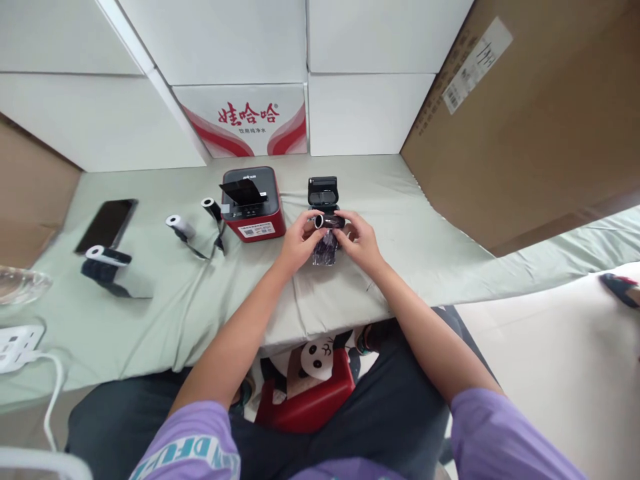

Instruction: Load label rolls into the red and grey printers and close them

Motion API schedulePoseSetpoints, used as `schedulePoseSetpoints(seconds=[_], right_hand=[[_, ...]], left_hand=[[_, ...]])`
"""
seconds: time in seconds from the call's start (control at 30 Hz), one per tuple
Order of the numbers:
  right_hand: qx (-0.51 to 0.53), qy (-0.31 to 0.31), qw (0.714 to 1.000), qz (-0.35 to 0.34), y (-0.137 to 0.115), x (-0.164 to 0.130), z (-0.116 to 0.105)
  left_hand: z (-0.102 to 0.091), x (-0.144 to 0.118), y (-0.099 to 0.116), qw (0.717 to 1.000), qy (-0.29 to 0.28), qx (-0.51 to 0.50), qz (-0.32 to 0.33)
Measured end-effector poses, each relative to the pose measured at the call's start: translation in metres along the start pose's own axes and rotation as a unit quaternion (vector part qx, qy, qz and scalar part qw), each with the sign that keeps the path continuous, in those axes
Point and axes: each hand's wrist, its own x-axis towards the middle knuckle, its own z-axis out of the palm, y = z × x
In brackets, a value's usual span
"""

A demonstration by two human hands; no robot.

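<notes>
Roll (330,221) between both hands (327,240), seemingly gripped at either end.

Both hands meet over the counter (200,313), which is draped in pale green cloth. The left hand (299,241) and the right hand (361,241) hold a small black roll (330,221) between their fingertips, its white end facing left, with crinkled clear wrap (325,251) hanging just beneath it. Right behind the roll stands a small black printer (323,191) with its lid up. To its left sits a red printer (253,203), also open. Further left lie two more rolls (180,227), a dark phone (106,225) and a white power strip (17,345).
</notes>
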Motion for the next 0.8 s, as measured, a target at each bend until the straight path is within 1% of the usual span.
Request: schedulePoseSetpoints(seconds=[0.07, 0.13, 0.23, 0.3, 0.37, 0.43, 0.5, 0.53, 0.6, 0.7, 0.77, 0.8], right_hand=[[-0.043, 0.006, 0.999, -0.028, 0.001, 0.0, -0.001], [-0.075, 0.0, 0.997, -0.031, 0.001, -0.001, -0.002], [-0.099, -0.009, 0.994, -0.04, -0.002, 0.0, -0.001], [-0.113, -0.008, 0.992, -0.048, -0.005, 0.003, -0.002], [-0.126, 0.013, 0.991, -0.045, -0.005, 0.01, -0.006], [-0.139, 0.044, 0.989, -0.034, -0.003, 0.02, -0.012], [-0.155, 0.054, 0.986, -0.019, -0.001, 0.033, -0.019], [-0.163, 0.048, 0.985, -0.013, 0.0, 0.04, -0.022], [-0.176, 0.03, 0.984, -0.004, 0.0, 0.052, -0.026], [-0.195, -0.018, 0.981, 0.004, -0.003, 0.064, -0.023], [-0.216, -0.05, 0.975, 0.014, -0.006, 0.065, -0.016], [-0.226, -0.057, 0.972, 0.02, -0.007, 0.064, -0.013]], left_hand=[[-0.001, -0.001, -0.001, 0.999, -0.013, 0.026, 0.015], [-0.002, -0.001, -0.003, 0.997, -0.018, 0.062, 0.034], [-0.005, -0.001, -0.004, 0.992, -0.019, 0.111, 0.062], [-0.007, 0.0, -0.005, 0.988, -0.007, 0.134, 0.08], [-0.009, 0.002, -0.007, 0.985, 0.026, 0.143, 0.098], [-0.011, 0.004, -0.011, 0.982, 0.078, 0.136, 0.109], [-0.013, 0.007, -0.016, 0.978, 0.128, 0.123, 0.108], [-0.014, 0.008, -0.018, 0.977, 0.146, 0.119, 0.104], [-0.014, 0.01, -0.023, 0.975, 0.161, 0.12, 0.092], [-0.015, 0.012, -0.027, 0.976, 0.156, 0.127, 0.078], [-0.015, 0.013, -0.028, 0.978, 0.152, 0.127, 0.071], [-0.015, 0.013, -0.028, 0.979, 0.149, 0.125, 0.067]])
